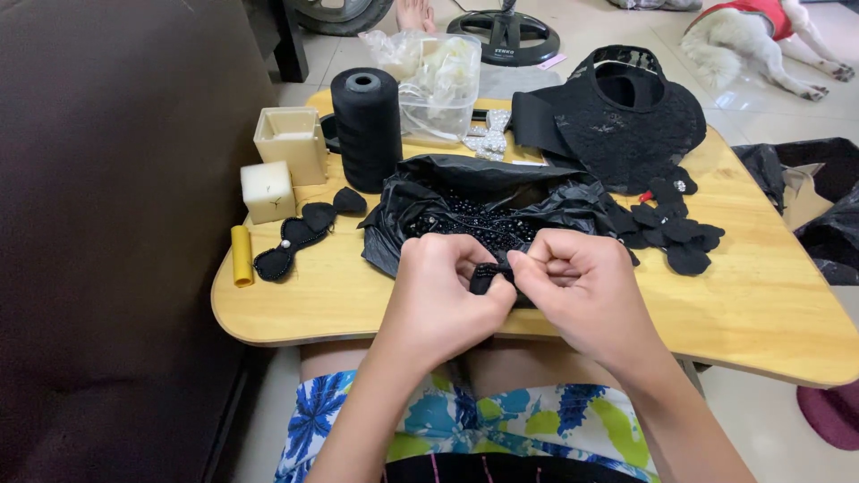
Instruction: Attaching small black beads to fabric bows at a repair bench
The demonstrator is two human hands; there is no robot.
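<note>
**stitchfan:** Looking at this one, both hands are bunched up right at the near edge of the wooden lap table. The left hand is curled nearly closed, thumb and forefinger pinching a small black fabric piece. The right hand is folded in just as tight, fingertips nipping something fine at the top of that same piece. Can't tell if it's a needle, thread or a bead, too small.

**beadbox_99:** Makes sense to hold it that close, I reckon. Tiny part, so it sits between both hands just above the table edge, right in front of the black plastic bag. The bag is spread open and flat like a dish, and it's got a heap of small black beads in it, so I'd guess they're within easy reach and can't roll off.

**stitchfan:** Other containers: a clear plastic tub behind the bag with pale, whitish bits inside, partly wrapped in thin plastic. Can't make out what they are. To the left there's a cream square box, open on top, inside hidden, and a cream cube in front of it.

**beadbox_99:** The black thread cone stands upright between box and tub. The black petal shapes lie in a loose pile on the right, near a black lace visor hat. A black bow-like strip and a yellow tube lie on the left.
</note>
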